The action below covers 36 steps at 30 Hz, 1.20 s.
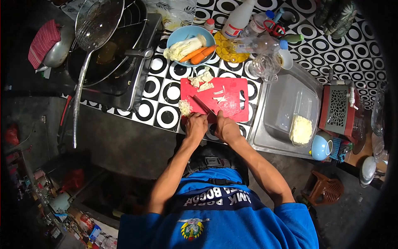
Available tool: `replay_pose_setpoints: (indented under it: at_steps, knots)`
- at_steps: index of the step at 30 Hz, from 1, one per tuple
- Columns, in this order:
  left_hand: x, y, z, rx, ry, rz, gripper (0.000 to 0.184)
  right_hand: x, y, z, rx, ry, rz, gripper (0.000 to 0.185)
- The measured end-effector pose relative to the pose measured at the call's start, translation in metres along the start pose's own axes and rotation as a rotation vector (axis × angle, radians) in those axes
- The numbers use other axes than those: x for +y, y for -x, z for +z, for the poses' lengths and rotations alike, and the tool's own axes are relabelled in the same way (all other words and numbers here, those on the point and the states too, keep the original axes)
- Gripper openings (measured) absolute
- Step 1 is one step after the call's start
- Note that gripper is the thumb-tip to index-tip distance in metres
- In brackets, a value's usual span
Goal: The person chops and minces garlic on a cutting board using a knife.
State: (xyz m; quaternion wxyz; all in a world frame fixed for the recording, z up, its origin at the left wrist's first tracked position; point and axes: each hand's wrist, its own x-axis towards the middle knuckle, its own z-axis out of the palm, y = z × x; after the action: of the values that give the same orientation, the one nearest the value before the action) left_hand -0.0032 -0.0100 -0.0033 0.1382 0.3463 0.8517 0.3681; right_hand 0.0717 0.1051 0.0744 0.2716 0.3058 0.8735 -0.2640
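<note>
My right hand [227, 128] is closed round the handle of a knife [204, 104], its blade angled up and left over the red cutting board [235, 108]. My left hand [197, 125] rests at the board's front edge beside the blade, fingers curled in; whatever they hold is hidden. A small heap of finely chopped pale vegetable [185, 108] lies at the board's left edge, just above my left hand. Torn pale cabbage leaves [202, 78] lie on the board's far side, and a few thin white strips [220, 98] near its middle.
Behind the board, a blue bowl [170, 42] holds cabbage and carrots [203, 54]. A sink [259, 137] on the right contains a clear container of shredded pale vegetable [301, 129]. Bottles [238, 18] stand at the back. Left is a stove with a pan and a long-handled strainer [81, 79].
</note>
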Motion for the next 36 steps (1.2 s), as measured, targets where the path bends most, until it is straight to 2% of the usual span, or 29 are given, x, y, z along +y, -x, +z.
replay_pose_setpoints:
  at_steps: [9,12,15,21,24,27,30,36]
  knots:
    - [0.001,0.0,0.002,0.002,0.013,-0.041,0.014,0.003,-0.006,0.012,0.054,0.026,-0.055,0.055]
    - [-0.001,-0.002,0.003,-0.005,0.027,-0.044,0.015,-0.005,0.0,0.002,-0.02,0.009,0.0,0.055]
    - [0.001,-0.004,0.001,-0.014,0.038,-0.048,0.015,0.005,-0.002,0.017,0.063,-0.024,-0.045,0.051]
    - [0.003,-0.002,-0.001,-0.039,0.061,-0.06,0.015,0.006,-0.008,0.014,0.01,-0.01,-0.019,0.057]
    - [0.003,-0.009,-0.003,-0.026,0.083,-0.034,0.016,0.008,-0.011,0.019,0.07,-0.062,-0.031,0.06]
    - [0.004,-0.009,-0.005,-0.045,0.074,-0.022,0.016,0.009,-0.009,0.009,0.101,-0.013,-0.101,0.055]
    - [0.005,-0.005,-0.005,-0.05,0.077,-0.044,0.015,0.009,-0.011,0.014,0.052,-0.007,-0.048,0.065]
    - [0.005,-0.008,-0.007,-0.055,0.079,-0.038,0.015,-0.001,-0.005,0.007,0.044,0.031,0.005,0.055]
